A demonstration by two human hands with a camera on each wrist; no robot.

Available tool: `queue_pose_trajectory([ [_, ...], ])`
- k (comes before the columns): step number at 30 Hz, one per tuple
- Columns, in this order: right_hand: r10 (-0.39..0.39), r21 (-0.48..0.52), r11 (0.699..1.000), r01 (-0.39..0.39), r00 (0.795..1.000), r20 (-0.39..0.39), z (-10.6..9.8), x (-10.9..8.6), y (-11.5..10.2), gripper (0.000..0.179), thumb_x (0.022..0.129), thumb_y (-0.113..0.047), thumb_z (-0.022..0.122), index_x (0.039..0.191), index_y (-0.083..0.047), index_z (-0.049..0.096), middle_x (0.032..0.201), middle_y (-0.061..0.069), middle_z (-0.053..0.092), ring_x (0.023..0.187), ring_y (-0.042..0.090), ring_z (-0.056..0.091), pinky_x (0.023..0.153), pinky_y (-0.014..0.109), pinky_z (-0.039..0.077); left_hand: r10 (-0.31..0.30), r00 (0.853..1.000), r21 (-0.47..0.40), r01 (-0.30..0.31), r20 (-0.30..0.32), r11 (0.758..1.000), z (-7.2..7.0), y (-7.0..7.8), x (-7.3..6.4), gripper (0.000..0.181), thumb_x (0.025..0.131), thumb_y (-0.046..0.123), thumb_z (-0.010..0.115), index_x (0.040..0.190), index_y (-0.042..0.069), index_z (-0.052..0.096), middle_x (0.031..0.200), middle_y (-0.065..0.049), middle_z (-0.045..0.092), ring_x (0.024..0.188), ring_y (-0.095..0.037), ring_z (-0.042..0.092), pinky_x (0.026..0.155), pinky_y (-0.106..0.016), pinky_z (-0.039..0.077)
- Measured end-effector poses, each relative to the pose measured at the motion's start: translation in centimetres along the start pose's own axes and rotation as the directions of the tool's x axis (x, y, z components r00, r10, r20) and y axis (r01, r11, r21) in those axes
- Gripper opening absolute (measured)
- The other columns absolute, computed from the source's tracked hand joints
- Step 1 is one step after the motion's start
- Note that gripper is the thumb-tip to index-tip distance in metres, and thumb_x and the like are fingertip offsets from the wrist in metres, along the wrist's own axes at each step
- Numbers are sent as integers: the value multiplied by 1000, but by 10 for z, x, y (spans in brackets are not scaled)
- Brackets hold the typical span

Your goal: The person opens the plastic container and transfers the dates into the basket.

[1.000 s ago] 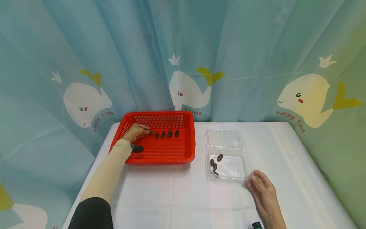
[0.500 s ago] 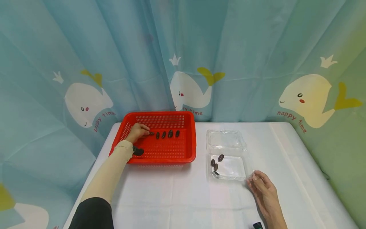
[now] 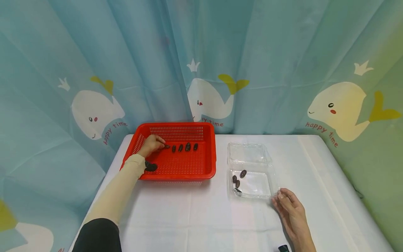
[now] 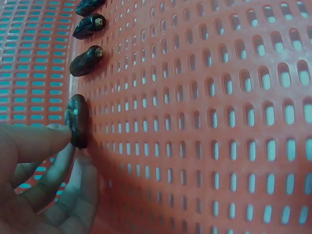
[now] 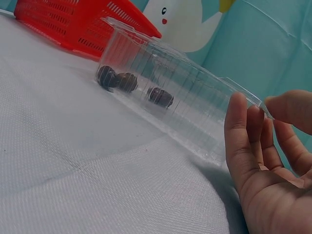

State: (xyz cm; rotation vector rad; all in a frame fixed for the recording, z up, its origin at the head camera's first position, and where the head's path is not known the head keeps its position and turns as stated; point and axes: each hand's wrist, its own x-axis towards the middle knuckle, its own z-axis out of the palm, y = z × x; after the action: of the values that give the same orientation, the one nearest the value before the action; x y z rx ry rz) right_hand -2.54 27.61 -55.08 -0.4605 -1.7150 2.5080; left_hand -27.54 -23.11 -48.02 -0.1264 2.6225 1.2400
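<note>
My left hand (image 3: 151, 145) reaches into the red plastic basket (image 3: 181, 165) and pinches a dark brown date (image 4: 78, 119) by its near end. More dates (image 3: 188, 147) lie in a row to the right of it on the basket floor. At the right, my right hand (image 3: 293, 211) grips the near right corner of a clear plastic clamshell box (image 3: 256, 182), thumb over the rim and fingers below, as the right wrist view shows. Inside this box a few dates (image 5: 161, 97) sit towards the left side. The clamshell's lid (image 3: 247, 153) lies folded back, away from me.
A white cloth (image 3: 189, 217) covers the table under basket and box. Behind the table hangs a blue-green curtain (image 3: 270, 52) printed with whales. The basket's side walls (image 3: 211, 154) stand around the left hand. A small dark object (image 3: 283, 248) shows beside the right wrist.
Both hands stay almost in place, the left on the date and the right at the box corner. The whole head view shifts very slightly.
</note>
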Motion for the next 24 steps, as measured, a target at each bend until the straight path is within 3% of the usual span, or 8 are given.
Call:
queue_pose_trajectory([
  [3, -4, -3, 1000, 4, 1000, -1, 0, 0, 0, 22, 105, -7, 60, 124, -17, 60, 108, -10, 64, 97, 2, 68, 96, 20, 58, 76, 997, 147, -71, -24, 987, -3, 3, 1, 20, 97, 0, 63, 113, -9, 70, 116, -28, 69, 95, -34, 67, 82, -39, 59],
  [7, -15, -12, 1000, 15, 1000, 4, -2, -1, -1, 22, 105, -6, 59, 125, -16, 59, 110, -10, 64, 98, 2, 69, 96, 20, 57, 196, 980, 346, -173, -32, 922, -6, 9, 2, 16, 94, 0, 61, 107, -4, 70, 105, -23, 71, 87, -31, 63, 79, -40, 55],
  [9, -18, -8, 1000, 18, 1000, 11, -3, -1, 0, 22, 106, -5, 58, 126, -15, 59, 110, -9, 64, 99, 2, 69, 96, 20, 57, 226, 974, 388, -200, -20, 900, -7, 14, 1, 14, 95, 2, 61, 107, -2, 69, 104, -20, 71, 88, -30, 63, 80, -41, 55],
  [15, -22, -3, 1000, 22, 1000, 13, -3, 0, 0, 22, 106, -5, 58, 125, -16, 59, 111, -9, 64, 99, 3, 68, 96, 20, 57, 254, 967, 408, -245, 33, 880, -5, 32, -10, 16, 99, 6, 63, 112, 0, 69, 106, -18, 71, 86, -28, 64, 76, -38, 53],
  [24, -3, 9, 1000, 3, 1000, 2, -2, 1, 1, 22, 105, -5, 59, 125, -16, 61, 109, -10, 65, 97, 2, 68, 95, 20, 58, 295, 951, 347, -310, 95, 885, -1, 51, -29, 17, 99, 6, 66, 113, -1, 71, 105, -15, 73, 89, -26, 64, 75, -34, 52],
])
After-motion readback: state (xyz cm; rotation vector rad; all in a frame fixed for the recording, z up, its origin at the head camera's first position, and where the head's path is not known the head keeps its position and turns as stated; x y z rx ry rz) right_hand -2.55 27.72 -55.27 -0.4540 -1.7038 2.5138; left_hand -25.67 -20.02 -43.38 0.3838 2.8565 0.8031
